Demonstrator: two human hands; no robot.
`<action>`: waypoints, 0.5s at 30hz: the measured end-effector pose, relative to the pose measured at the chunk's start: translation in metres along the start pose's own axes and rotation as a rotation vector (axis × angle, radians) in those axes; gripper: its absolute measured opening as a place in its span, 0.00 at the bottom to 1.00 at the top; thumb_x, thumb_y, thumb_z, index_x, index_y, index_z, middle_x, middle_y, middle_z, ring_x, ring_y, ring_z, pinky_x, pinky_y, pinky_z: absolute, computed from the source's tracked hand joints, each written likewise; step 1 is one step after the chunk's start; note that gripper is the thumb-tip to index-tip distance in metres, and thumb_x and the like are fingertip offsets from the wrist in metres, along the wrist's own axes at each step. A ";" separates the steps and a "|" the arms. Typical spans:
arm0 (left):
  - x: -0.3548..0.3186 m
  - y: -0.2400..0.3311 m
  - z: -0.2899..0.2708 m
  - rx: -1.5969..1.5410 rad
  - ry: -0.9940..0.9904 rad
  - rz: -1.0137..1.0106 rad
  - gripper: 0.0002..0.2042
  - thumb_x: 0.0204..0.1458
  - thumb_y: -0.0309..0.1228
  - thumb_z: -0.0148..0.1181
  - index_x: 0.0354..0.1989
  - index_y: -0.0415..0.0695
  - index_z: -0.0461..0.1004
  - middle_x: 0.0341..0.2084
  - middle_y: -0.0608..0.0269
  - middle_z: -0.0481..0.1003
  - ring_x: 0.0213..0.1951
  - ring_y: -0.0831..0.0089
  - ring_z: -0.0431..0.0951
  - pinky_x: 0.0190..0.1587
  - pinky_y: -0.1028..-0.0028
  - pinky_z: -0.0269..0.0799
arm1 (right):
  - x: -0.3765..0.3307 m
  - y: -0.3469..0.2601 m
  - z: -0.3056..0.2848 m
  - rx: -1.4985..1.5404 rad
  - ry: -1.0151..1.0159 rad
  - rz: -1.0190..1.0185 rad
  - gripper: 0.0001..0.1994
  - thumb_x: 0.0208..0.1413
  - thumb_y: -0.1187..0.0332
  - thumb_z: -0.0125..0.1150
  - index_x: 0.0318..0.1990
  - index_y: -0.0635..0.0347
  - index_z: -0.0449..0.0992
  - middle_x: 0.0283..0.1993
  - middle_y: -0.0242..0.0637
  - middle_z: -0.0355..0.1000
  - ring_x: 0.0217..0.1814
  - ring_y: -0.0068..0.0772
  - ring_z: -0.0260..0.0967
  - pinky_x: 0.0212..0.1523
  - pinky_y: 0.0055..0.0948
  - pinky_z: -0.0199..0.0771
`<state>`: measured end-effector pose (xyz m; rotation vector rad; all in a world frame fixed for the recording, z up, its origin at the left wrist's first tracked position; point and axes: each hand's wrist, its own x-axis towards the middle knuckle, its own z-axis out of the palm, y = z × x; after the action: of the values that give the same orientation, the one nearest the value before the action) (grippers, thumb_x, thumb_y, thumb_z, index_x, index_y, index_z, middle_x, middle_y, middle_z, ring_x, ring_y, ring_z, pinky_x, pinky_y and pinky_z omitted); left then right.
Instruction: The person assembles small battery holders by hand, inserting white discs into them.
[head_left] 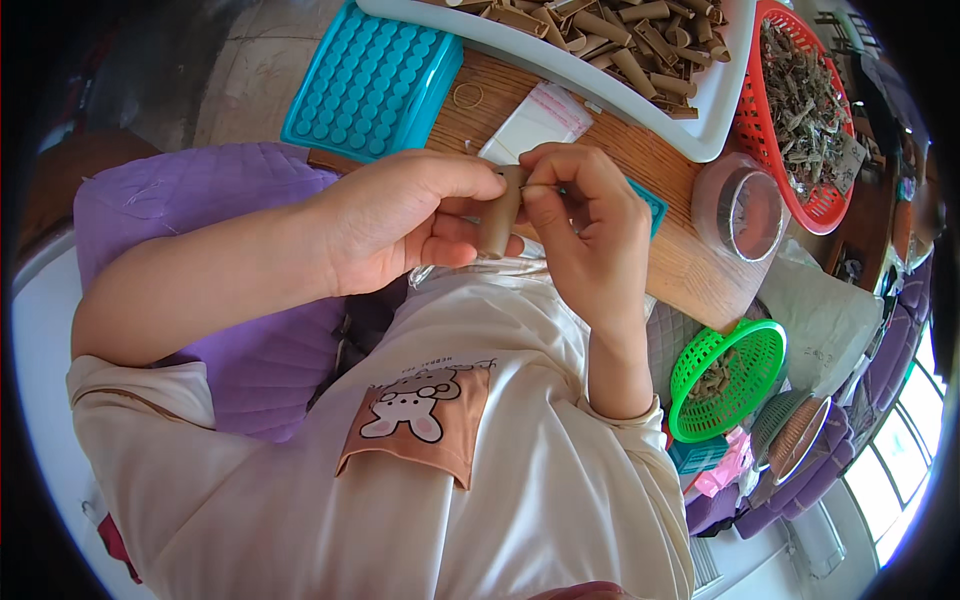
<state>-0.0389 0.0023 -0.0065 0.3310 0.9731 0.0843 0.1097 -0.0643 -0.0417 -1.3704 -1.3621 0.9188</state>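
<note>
My left hand [405,215] is closed around a short brown tube [499,218], which looks like cardboard and stands slightly tilted. Its thumb presses near the top of the tube and its fingers curl behind. On the other side, my right hand [595,225] pinches with thumb and forefinger close to the tube's upper end. Something small and thin seems to be between those fingertips, too small to name. Both hands are above my lap at the near edge of the wooden table [690,265].
A white tray [600,75] of brown tube pieces stands on the table. Beside it are a teal tray [365,85] with round cells, a yellowish ring [467,96], a clear plastic packet [535,120], a clear tub [740,210], a red basket [825,215] and a green basket [760,385].
</note>
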 end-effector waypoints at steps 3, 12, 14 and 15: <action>0.002 -0.001 0.000 0.025 0.013 -0.026 0.12 0.52 0.31 0.43 0.41 0.39 0.64 0.28 0.59 0.71 0.32 0.72 0.75 0.17 0.87 0.69 | -0.003 0.009 -0.001 0.135 -0.030 0.121 0.03 0.42 0.82 0.52 0.27 0.69 0.67 0.31 0.41 0.68 0.29 0.28 0.69 0.29 0.21 0.71; 0.000 0.002 0.003 0.038 -0.012 -0.006 0.12 0.53 0.33 0.43 0.41 0.38 0.64 0.27 0.60 0.72 0.31 0.72 0.75 0.19 0.86 0.70 | 0.002 0.010 -0.011 0.504 -0.082 0.308 0.02 0.45 0.82 0.52 0.27 0.70 0.67 0.37 0.40 0.68 0.33 0.24 0.69 0.33 0.18 0.70; -0.003 0.006 0.005 0.061 -0.021 0.038 0.13 0.53 0.33 0.43 0.41 0.37 0.64 0.27 0.60 0.72 0.31 0.72 0.75 0.19 0.86 0.70 | 0.004 0.005 -0.011 0.582 -0.060 0.308 0.02 0.46 0.82 0.52 0.28 0.70 0.67 0.38 0.41 0.67 0.33 0.25 0.69 0.33 0.18 0.70; -0.003 0.008 0.005 0.079 -0.023 0.061 0.13 0.53 0.34 0.43 0.41 0.38 0.64 0.27 0.61 0.72 0.31 0.73 0.75 0.19 0.86 0.70 | 0.005 0.004 -0.010 0.549 -0.035 0.269 0.02 0.46 0.82 0.51 0.28 0.70 0.67 0.37 0.41 0.67 0.33 0.25 0.69 0.33 0.18 0.70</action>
<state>-0.0358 0.0078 0.0011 0.4335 0.9451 0.0971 0.1209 -0.0601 -0.0428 -1.1201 -0.8630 1.3803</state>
